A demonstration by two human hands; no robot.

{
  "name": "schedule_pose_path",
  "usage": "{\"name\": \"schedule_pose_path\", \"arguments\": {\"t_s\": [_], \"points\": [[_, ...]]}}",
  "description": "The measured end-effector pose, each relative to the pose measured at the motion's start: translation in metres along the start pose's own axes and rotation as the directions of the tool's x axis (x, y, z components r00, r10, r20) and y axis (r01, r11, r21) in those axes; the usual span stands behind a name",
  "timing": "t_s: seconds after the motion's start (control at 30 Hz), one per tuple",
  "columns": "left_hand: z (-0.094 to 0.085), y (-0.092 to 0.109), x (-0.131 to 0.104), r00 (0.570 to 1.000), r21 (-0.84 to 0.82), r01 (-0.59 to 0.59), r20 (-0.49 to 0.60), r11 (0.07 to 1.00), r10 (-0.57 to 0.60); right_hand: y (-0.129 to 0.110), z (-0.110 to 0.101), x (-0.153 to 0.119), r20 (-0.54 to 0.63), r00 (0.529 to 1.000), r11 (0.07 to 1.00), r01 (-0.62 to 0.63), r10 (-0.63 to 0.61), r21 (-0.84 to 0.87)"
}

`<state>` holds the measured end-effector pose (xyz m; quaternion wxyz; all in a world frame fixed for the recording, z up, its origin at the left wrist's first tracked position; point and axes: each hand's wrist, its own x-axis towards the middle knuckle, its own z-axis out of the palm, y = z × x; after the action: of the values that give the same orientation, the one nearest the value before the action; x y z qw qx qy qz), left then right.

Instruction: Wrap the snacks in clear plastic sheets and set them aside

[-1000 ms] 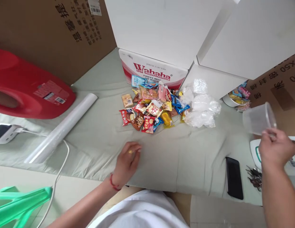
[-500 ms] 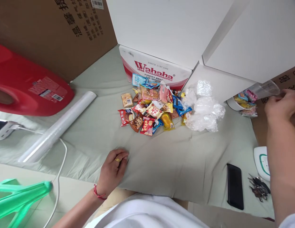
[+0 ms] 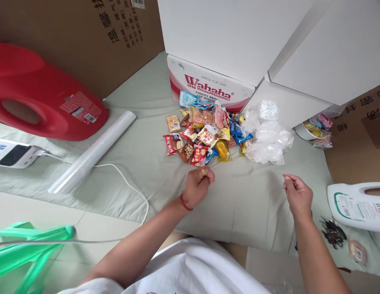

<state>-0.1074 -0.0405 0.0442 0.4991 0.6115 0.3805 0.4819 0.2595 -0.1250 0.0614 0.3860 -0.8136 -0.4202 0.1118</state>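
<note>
Wrapped snacks (image 3: 205, 134) lie in a heap before a Wahaba-style printed white and red box (image 3: 211, 83). My left hand (image 3: 198, 183) is closed just below the heap, near a red snack packet (image 3: 199, 155); whatever its curled fingers might hold is hidden. Over the cloth to the right, my right hand (image 3: 296, 194) has its thumb and index finger together, and I cannot make out anything between them. Crumpled clear plastic wraps (image 3: 267, 136) are piled right of the snacks. A white bowl (image 3: 301, 132) with more packets stands farther right.
A red jug (image 3: 49, 94), a clear plastic roll (image 3: 93, 153) and a white cable (image 3: 125, 179) lie left. Keys (image 3: 334, 233), a white bottle (image 3: 358, 204) and a wrapped item (image 3: 357, 251) are at right. White panels (image 3: 214, 32) rise behind. A green object (image 3: 33, 245) stands low left.
My right hand has come back from the bowl at the right to above the cloth. My left hand has moved right and forward, close to the heap. The view has shifted.
</note>
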Motion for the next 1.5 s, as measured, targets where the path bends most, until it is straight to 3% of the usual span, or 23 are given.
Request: {"name": "schedule_pose_path", "arguments": {"t_s": [0.1, 0.23, 0.3, 0.37, 0.5, 0.57, 0.63, 0.73, 0.8, 0.87, 0.93, 0.97, 1.07, 1.13, 1.33, 1.5], "points": [[0.019, -0.022, 0.018, 1.000, 0.033, 0.031, -0.003, 0.999, -0.031, -0.030, 0.018, -0.004, 0.015, 0.983, 0.977, 0.186, -0.185, -0.100], [0.024, -0.046, 0.027, 0.998, 0.065, 0.055, 0.020, 0.996, -0.057, -0.069, 0.047, 0.008, 0.046, 0.856, 0.828, 0.510, -0.515, -0.234], [0.023, -0.050, 0.027, 0.997, 0.065, 0.057, 0.049, 0.996, -0.061, -0.084, 0.062, 0.019, 0.005, 0.844, 0.807, 0.515, -0.537, -0.288], [0.022, -0.052, 0.027, 0.995, 0.063, 0.063, 0.069, 0.996, -0.067, -0.096, 0.076, 0.032, -0.036, 0.864, 0.807, 0.453, -0.502, -0.379], [0.022, -0.053, 0.029, 0.993, 0.045, 0.079, 0.085, 0.996, -0.083, -0.105, 0.094, 0.052, 0.120, 0.912, 0.770, 0.397, -0.392, -0.499], [0.022, -0.053, 0.029, 0.992, 0.032, 0.095, 0.084, 0.995, -0.098, -0.103, 0.092, 0.049, 0.130, 0.907, 0.813, 0.417, -0.401, -0.406], [0.021, -0.050, 0.028, 0.982, -0.051, 0.164, 0.108, 0.985, -0.158, -0.099, 0.085, 0.034, 0.016, 0.913, 0.896, 0.404, -0.408, -0.182], [0.019, -0.038, 0.024, 0.937, -0.311, 0.331, 0.220, 0.891, -0.271, -0.094, 0.077, -0.009, -0.086, 0.961, 0.936, 0.275, -0.263, 0.220], [0.018, -0.029, 0.021, 0.898, -0.455, 0.425, 0.321, 0.783, -0.301, -0.095, 0.080, -0.043, -0.012, 0.972, 0.916, 0.224, -0.233, 0.333], [0.020, -0.024, 0.018, 0.862, -0.523, 0.487, 0.419, 0.699, -0.286, -0.097, 0.089, -0.072, 0.117, 0.938, 0.902, 0.271, -0.326, 0.337], [0.023, -0.026, 0.018, 0.838, -0.532, 0.509, 0.484, 0.676, -0.251, -0.099, 0.100, -0.093, 0.206, 0.894, 0.885, 0.315, -0.398, 0.343], [0.025, -0.029, 0.018, 0.835, -0.524, 0.508, 0.494, 0.684, -0.242, -0.099, 0.106, -0.100, 0.215, 0.894, 0.882, 0.301, -0.393, 0.362], [0.028, -0.041, 0.020, 0.841, -0.493, 0.506, 0.464, 0.707, -0.278, -0.099, 0.118, -0.109, 0.146, 0.966, 0.863, 0.117, -0.214, 0.492], [0.027, -0.046, 0.021, 0.843, -0.500, 0.521, 0.430, 0.692, -0.323, -0.099, 0.120, -0.110, 0.101, 0.992, 0.790, -0.003, -0.075, 0.614], [0.023, -0.042, 0.024, 0.835, -0.592, 0.550, 0.419, 0.589, -0.357, -0.098, 0.108, -0.105, 0.182, 0.977, 0.545, -0.212, 0.109, 0.811], [0.022, -0.041, 0.024, 0.819, -0.602, 0.574, 0.444, 0.555, -0.364, -0.093, 0.095, -0.103, 0.194, 0.971, 0.490, -0.238, 0.140, 0.839]]}}
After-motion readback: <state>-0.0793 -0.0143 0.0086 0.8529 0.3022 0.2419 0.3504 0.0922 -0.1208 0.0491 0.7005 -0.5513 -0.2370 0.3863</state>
